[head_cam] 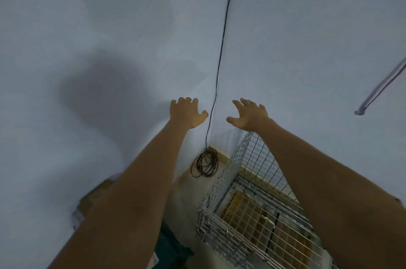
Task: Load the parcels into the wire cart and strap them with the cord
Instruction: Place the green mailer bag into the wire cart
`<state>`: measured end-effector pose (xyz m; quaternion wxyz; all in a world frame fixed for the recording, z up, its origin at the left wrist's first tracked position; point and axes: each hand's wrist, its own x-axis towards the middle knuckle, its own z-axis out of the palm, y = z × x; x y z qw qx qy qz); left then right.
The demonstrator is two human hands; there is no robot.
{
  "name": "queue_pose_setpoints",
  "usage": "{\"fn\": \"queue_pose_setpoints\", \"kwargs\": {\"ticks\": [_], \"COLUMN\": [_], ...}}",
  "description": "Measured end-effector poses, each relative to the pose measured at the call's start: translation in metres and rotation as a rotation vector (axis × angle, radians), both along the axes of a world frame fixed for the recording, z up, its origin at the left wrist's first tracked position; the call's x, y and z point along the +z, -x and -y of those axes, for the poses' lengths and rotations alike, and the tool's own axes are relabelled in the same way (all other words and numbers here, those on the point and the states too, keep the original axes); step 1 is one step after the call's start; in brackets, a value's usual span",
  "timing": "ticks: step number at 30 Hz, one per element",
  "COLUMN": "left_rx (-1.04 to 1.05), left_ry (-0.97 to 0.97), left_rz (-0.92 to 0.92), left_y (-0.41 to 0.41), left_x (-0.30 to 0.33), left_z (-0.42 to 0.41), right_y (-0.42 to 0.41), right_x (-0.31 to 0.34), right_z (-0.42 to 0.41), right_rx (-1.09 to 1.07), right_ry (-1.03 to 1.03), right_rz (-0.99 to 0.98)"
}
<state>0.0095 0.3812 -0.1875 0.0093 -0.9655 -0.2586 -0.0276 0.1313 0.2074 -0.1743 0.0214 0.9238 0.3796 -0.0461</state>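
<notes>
Head view, angled up at a pale blue-grey painted wall (109, 16) that fills most of the frame; soft focus throughout.

Far left, low: brown cardboard pieces (96, 194), flat against the foot of the wall, partly hidden by the left forearm. Parcel or scrap, cannot tell. Below them a dark teal shape (169, 251) on the floor, too blurred to identify. A broad dark shadow lies on the wall above the left arm.

Left hand (186, 113): raised toward the wall, fingers spread and slightly bent, holding nothing. Whether the fingertips touch the wall, cannot tell.

Between the hands: thin black cord (222, 49) running down the wall from the top edge, passing between both hands without touching either, ending in a loose coil (205, 164) on the floor at the wall's foot, just left of the cart.

Right hand (249, 116): also raised, fingers splayed, empty, well apart from the left hand.

Lower right: grey wire-mesh cart (246, 209), standing near the wall beneath the right forearm, which crosses over its far side. Through the mesh, yellowish-brown surfaces show inside and below; parcels or floor, cannot tell.

Far right: grey tube or rod (380, 88) slanting down from the edge, free end in the air.
</notes>
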Motion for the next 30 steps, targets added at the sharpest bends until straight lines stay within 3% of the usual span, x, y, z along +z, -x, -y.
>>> {"fn": "queue_pose_setpoints", "kwargs": {"ticks": [6,13,22,30], "left_rx": [0.119,0.361,0.741,0.915], "left_ry": [-0.012,0.013,0.121,0.254], "left_rz": [-0.055,-0.095,-0.052,-0.127], "left_y": [0.028,0.114,0.264,0.343], "left_x": [-0.053,-0.135,-0.226,-0.326], "left_z": [-0.052,-0.088,-0.063,-0.009], "right_y": [0.010,0.048,0.141,0.206], "right_x": [-0.049,-0.126,-0.224,-0.320], "right_z": [-0.067,-0.139,-0.200,-0.186], "right_rx": [0.146,0.417,0.757,0.881], "right_ry": [0.017,0.103,0.225,0.268], "right_rz": [-0.074,-0.178,-0.335,-0.415]}}
